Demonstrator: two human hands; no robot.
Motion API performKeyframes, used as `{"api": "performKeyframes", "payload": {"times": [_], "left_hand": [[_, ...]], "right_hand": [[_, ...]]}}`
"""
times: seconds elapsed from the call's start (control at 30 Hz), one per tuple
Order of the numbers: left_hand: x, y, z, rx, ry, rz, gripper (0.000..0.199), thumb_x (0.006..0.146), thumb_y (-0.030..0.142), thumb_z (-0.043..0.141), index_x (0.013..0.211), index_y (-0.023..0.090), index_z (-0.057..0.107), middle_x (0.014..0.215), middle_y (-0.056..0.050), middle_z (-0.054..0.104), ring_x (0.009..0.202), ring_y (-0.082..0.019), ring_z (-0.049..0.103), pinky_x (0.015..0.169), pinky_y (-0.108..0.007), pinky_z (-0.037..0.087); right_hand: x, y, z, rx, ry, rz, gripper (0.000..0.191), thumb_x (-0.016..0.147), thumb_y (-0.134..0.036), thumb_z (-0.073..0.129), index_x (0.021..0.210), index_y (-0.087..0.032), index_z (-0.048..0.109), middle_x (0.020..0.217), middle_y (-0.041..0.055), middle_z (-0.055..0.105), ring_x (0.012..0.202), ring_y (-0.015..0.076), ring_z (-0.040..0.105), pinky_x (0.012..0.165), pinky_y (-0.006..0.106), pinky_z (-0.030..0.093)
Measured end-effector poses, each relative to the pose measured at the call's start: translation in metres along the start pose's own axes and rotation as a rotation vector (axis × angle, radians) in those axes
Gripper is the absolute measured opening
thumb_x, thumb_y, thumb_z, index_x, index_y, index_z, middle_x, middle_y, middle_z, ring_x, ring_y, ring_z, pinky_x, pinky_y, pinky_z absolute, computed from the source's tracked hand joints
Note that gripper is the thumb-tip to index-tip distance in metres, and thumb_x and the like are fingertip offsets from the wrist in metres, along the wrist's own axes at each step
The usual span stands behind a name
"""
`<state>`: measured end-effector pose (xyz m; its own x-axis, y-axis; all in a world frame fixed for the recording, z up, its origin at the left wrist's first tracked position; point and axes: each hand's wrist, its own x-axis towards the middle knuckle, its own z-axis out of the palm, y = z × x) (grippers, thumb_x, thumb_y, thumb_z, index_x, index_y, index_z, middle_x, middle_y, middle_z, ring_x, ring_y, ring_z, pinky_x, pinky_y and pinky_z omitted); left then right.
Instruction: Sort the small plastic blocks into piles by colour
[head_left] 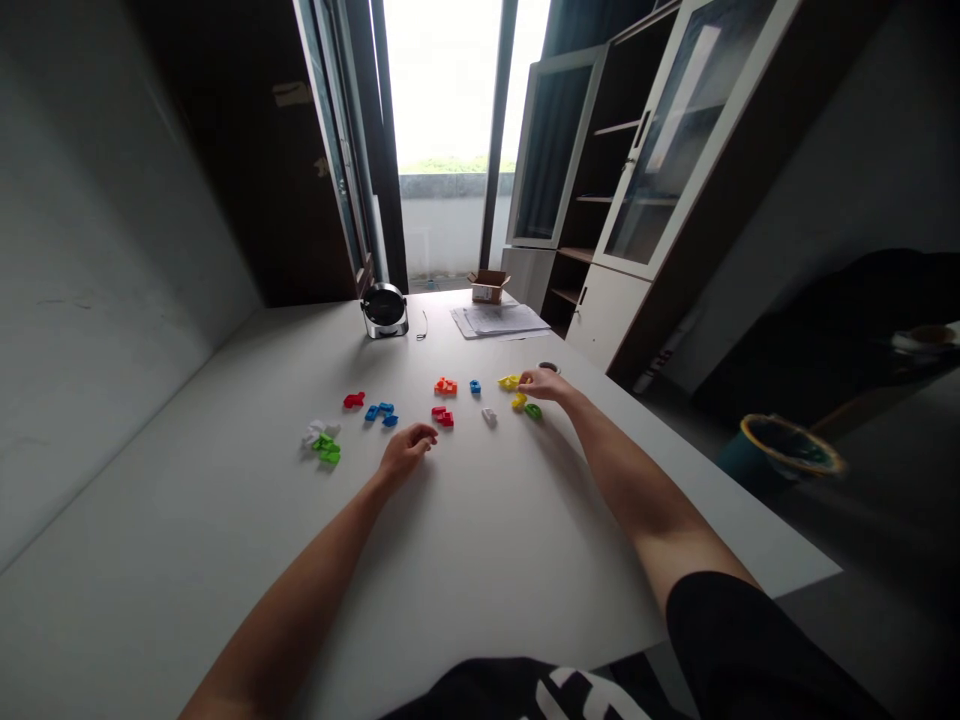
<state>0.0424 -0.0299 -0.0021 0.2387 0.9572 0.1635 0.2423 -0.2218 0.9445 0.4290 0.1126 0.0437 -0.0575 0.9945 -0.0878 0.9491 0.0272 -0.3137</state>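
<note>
Black shirt (476, 692) at near edge of tabletop (465, 550); left hand (406, 450), fingers loosely open, just beside red pieces (443, 417). Right hand (545, 384) at yellow pieces (508, 382) toward right edge, fingers' grip impossible to tell.

Yellow pieces (509, 382) indistinct, bin (750, 466) blurred, sleeve (750, 640) cropped

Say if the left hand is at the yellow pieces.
No, the left hand is by red pieces; the right hand is at the yellow pieces.
</note>
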Motion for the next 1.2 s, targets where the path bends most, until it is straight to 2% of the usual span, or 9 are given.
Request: {"api": "performKeyframes", "payload": {"times": [0.17, 0.23, 0.33, 0.5, 0.63, 0.73, 0.9, 1.0, 1.2], "left_hand": [[0.001, -0.001, -0.001, 0.011, 0.0, 0.005, 0.023, 0.081, 0.024, 0.057, 0.099, 0.019, 0.072, 0.092, -0.006, 0.074, 0.082, -0.018, 0.067, 0.075, -0.029, 0.051], [0.001, 0.0, -0.002, 0.008, 0.001, 0.004, 0.023, 0.081, 0.025, 0.058, 0.099, 0.019, 0.072, 0.092, -0.006, 0.074, 0.083, -0.019, 0.067, 0.075, -0.029, 0.051], [-0.001, 0.002, -0.002, 0.004, -0.004, 0.006, 0.023, 0.081, 0.025, 0.058, 0.099, 0.019, 0.072, 0.091, -0.006, 0.074, 0.083, -0.019, 0.067, 0.076, -0.029, 0.051], [-0.003, 0.004, 0.0, 0.009, -0.01, 0.005, 0.023, 0.082, 0.025, 0.058, 0.098, 0.019, 0.072, 0.091, -0.006, 0.074, 0.084, -0.02, 0.067, 0.075, -0.029, 0.051], [-0.004, 0.006, 0.002, 0.015, -0.013, 0.006, 0.023, 0.082, 0.025, 0.058, 0.099, 0.019, 0.072, 0.091, -0.006, 0.074, 0.084, -0.02, 0.067, 0.075, -0.03, 0.051], [-0.005, 0.007, 0.002, 0.025, -0.016, 0.005, 0.023, 0.082, 0.025, 0.058, 0.099, 0.02, 0.072, 0.092, -0.006, 0.074, 0.084, -0.02, 0.067, 0.075, -0.029, 0.051], [-0.007, 0.006, 0.003, 0.037, -0.019, 0.017, 0.023, 0.083, 0.024, 0.057, 0.099, 0.02, 0.073, 0.092, -0.005, 0.074, 0.085, -0.02, 0.068, 0.076, -0.029, 0.051], [-0.008, 0.004, 0.005, 0.037, -0.013, 0.022, 0.022, 0.083, 0.024, 0.057, 0.099, 0.021, 0.072, 0.093, -0.005, 0.074, 0.085, -0.02, 0.068, 0.075, -0.029, 0.051], [-0.009, 0.005, 0.007, 0.04, -0.005, 0.026, 0.022, 0.083, 0.024, 0.058, 0.099, 0.02, 0.073, 0.092, -0.006, 0.075, 0.085, -0.02, 0.068, 0.075, -0.029, 0.051]], "right_hand": [[0.001, -0.01, 0.004, 0.025, -0.078, 0.052, 0.024, 0.072, -0.041, 0.08, 0.085, -0.021, 0.077, 0.085, 0.0058, 0.076, 0.079, 0.0214, 0.07, 0.064, 0.025, 0.049], [0.002, -0.01, 0.007, 0.13, -0.137, 0.099, 0.02, 0.07, -0.035, 0.082, 0.079, -0.018, 0.075, 0.075, 0.0055, 0.074, 0.07, 0.0195, 0.07, 0.06, 0.024, 0.05], [0.003, -0.007, 0.01, 0.319, -0.176, 0.17, 0.021, 0.071, -0.032, 0.083, 0.08, -0.016, 0.072, 0.073, 0.0057, 0.074, 0.064, 0.0173, 0.069, 0.056, 0.022, 0.049], [0.0, 0.003, 0.009, 0.571, 0.03, 0.132, 0.024, 0.082, -0.035, 0.076, 0.092, -0.016, 0.066, 0.084, 0.0077, 0.075, 0.066, 0.0158, 0.071, 0.053, 0.019, 0.049], [-0.001, 0.008, 0.008, 0.729, 0.188, 0.095, 0.023, 0.086, -0.034, 0.072, 0.095, -0.017, 0.059, 0.094, 0.0079, 0.074, 0.068, 0.0141, 0.071, 0.058, 0.021, 0.053], [0.001, 0.012, 0.009, 0.641, 0.309, 0.067, 0.021, 0.086, -0.034, 0.071, 0.094, -0.019, 0.058, 0.093, 0.0052, 0.072, 0.075, 0.0149, 0.07, 0.064, 0.023, 0.054], [0.008, 0.014, 0.015, 0.208, 0.46, -0.009, 0.013, 0.082, -0.028, 0.07, 0.091, -0.021, 0.062, 0.097, 0.0035, 0.068, 0.086, 0.0174, 0.064, 0.081, 0.028, 0.049], [0.011, 0.012, 0.02, 0.067, 0.453, -0.018, 0.012, 0.083, -0.024, 0.069, 0.093, -0.021, 0.063, 0.102, 0.005, 0.066, 0.088, 0.0182, 0.062, 0.084, 0.029, 0.047], [0.007, 0.007, 0.025, 0.004, 0.375, -0.077, 0.013, 0.087, -0.024, 0.066, 0.099, -0.022, 0.064, 0.112, 0.005, 0.066, 0.085, 0.0163, 0.06, 0.079, 0.025, 0.044]]}}
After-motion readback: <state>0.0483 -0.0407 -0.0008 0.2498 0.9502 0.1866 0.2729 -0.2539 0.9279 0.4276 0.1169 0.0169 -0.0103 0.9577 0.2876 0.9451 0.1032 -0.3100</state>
